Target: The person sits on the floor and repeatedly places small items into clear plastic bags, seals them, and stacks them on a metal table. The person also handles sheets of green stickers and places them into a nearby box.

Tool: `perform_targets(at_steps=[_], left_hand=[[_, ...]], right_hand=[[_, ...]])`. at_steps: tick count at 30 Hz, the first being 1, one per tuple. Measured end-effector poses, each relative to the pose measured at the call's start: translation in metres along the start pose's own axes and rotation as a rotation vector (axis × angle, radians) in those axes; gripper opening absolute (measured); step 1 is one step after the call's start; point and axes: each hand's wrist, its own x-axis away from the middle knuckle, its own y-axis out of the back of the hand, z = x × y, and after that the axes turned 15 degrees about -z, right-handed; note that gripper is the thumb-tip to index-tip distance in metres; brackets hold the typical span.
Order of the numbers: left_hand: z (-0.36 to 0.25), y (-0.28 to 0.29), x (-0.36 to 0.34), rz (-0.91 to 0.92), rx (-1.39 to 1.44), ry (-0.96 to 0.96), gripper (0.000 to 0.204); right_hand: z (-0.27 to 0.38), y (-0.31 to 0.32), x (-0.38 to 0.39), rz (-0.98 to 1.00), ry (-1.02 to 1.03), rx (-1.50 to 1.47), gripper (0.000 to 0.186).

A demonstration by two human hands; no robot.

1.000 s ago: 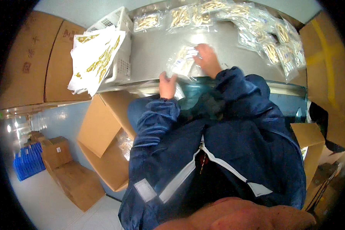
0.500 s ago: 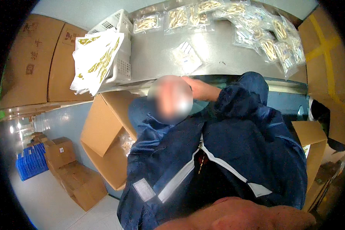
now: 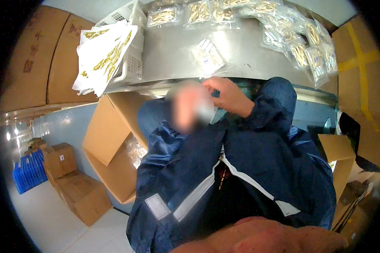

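Hands were away from the counter (image 3: 240,55) in the head view, the only view. The right hand (image 3: 230,95) was raised at the middle of the frame, just below the counter's near edge, its fingers (image 3: 213,84) curled loosely together near a blurred patch; whether they pinched anything, I could not tell. The left hand could not be made out: a dark blue sleeve (image 3: 154,118) rose toward that patch and ended behind it.

The nearest thing to the raised hand was a clear packet (image 3: 207,57) of pale pieces, lying alone and flat on the grey counter just above it, untouched. More packets (image 3: 295,38) of the same sort curved along the upper right of the frame, overlapping. A white basket (image 3: 131,42) with loose printed sheets (image 3: 103,55) sat at the upper left, and an open cardboard box (image 3: 109,147) stood below the counter at left.

To handle the lone packet well, I judged a grip by its sealed edge wise, with both hands, since the film looked slippery and the contents loose.
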Motion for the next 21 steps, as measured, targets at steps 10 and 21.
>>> perform_targets(at_steps=[10, 21], left_hand=[[-0.004, 0.002, -0.009, 0.035, -0.217, -0.199, 0.015], [0.027, 0.008, -0.043, 0.215, 0.006, 0.294, 0.019]], right_hand=[[-0.068, 0.043, -0.024, -0.230, -0.399, -0.019, 0.017], [-0.041, 0.028, -0.027, -0.010, 0.690, 0.471, 0.032]])
